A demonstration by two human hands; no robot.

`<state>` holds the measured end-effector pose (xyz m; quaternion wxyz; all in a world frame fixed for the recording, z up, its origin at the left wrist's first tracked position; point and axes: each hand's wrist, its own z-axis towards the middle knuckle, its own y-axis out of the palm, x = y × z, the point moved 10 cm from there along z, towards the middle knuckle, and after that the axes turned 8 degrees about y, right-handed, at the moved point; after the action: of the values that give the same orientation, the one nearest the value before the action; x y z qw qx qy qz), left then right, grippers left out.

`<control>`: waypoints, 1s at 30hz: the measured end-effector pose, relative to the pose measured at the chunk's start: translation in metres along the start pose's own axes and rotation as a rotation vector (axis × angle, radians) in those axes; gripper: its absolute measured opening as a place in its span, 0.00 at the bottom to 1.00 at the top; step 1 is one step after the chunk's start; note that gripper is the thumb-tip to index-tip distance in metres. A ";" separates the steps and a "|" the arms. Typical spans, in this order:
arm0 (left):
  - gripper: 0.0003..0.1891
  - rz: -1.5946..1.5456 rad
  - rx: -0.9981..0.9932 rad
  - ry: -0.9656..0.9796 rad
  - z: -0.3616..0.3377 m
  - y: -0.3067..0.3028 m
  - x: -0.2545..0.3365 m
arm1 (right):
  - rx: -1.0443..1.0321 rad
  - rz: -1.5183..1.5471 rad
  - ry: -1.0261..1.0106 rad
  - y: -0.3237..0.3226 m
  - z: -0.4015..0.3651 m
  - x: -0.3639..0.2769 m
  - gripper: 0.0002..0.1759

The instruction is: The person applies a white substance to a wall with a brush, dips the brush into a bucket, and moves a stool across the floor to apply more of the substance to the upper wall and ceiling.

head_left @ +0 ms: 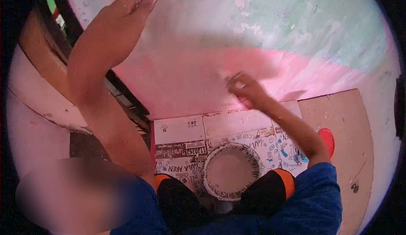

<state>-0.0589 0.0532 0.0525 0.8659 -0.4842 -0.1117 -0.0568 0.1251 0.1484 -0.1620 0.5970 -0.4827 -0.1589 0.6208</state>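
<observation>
My right hand point(249, 92) is closed, slightly smeared by motion, in front of the pink lower band of the wall point(177, 78). A small blurred tool with a red part point(245, 103) shows at its fingers; its exact kind cannot be made out. My left hand point(131, 11) is raised at the upper left, wrist bent and fingers curled together, close to the wall. Anything inside those fingers is hidden. Between my knees stands a round bucket point(231, 169) with a splattered rim, holding pale, paint-like liquid.
Printed cardboard point(179, 129) lies under the bucket, with plain brown cardboard point(347, 121) to the right. A red round object point(325, 142) sits beside my right arm. A dark frame point(127, 95) borders the wall at left. Pale streaks cover the wall's green upper part point(296, 23).
</observation>
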 end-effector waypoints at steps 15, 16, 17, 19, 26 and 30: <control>0.20 -0.165 -0.194 0.037 0.013 0.055 0.027 | -0.209 0.204 0.264 0.010 -0.065 0.032 0.05; 0.20 -0.231 -0.177 -0.015 0.009 0.053 0.029 | -0.154 0.297 0.314 -0.015 -0.066 0.019 0.04; 0.20 -0.247 -0.179 0.028 0.013 0.056 0.027 | -0.154 0.293 0.329 -0.020 -0.075 0.011 0.04; 0.20 -0.188 -0.200 0.010 0.017 0.055 0.031 | -0.160 0.452 0.330 -0.017 -0.105 -0.016 0.05; 0.21 -0.341 -0.093 0.154 0.005 0.048 0.085 | -0.694 0.238 0.204 0.192 -0.254 -0.059 0.06; 0.18 -0.158 -0.168 0.219 0.005 0.039 0.093 | -0.567 0.319 0.418 0.146 -0.231 -0.025 0.11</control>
<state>0.0388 0.0783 0.0462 0.8221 -0.5357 -0.0491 -0.1865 0.2171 0.0044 -0.3764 0.3555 -0.7632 -0.1220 0.5255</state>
